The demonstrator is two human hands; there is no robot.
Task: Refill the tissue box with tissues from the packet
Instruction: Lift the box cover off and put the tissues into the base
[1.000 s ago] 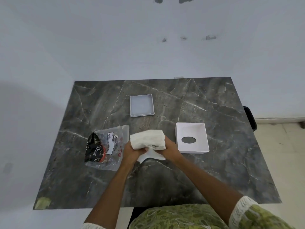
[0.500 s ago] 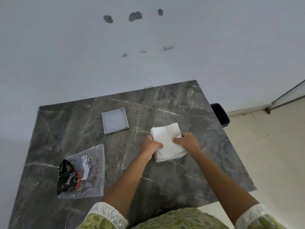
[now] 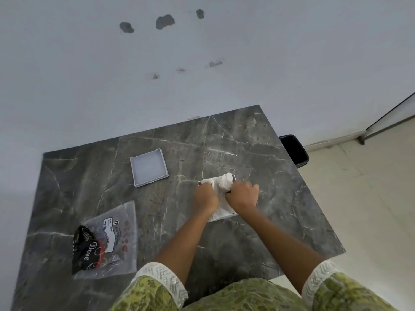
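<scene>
A white stack of tissues (image 3: 221, 184) sits in the white tissue box (image 3: 224, 217) on the right half of the dark marble table (image 3: 202, 142). My left hand (image 3: 205, 197) and my right hand (image 3: 242, 196) press down on the tissues side by side and hide most of the box. Only the box's far rim and near edge show. The tissues bunch up at the far end. The clear plastic packet (image 3: 107, 239) with black print lies flat at the near left. A shallow white lid (image 3: 149, 167) lies open side up at the middle back.
The table's right edge runs close to the box. Beyond that edge a black bin (image 3: 294, 150) stands on the pale tiled floor. A white wall rises behind the table.
Both hands carried the tissue stack right from beside the packet to the box. It lay flat over the box half a second ago; now it is crumpled down inside.
</scene>
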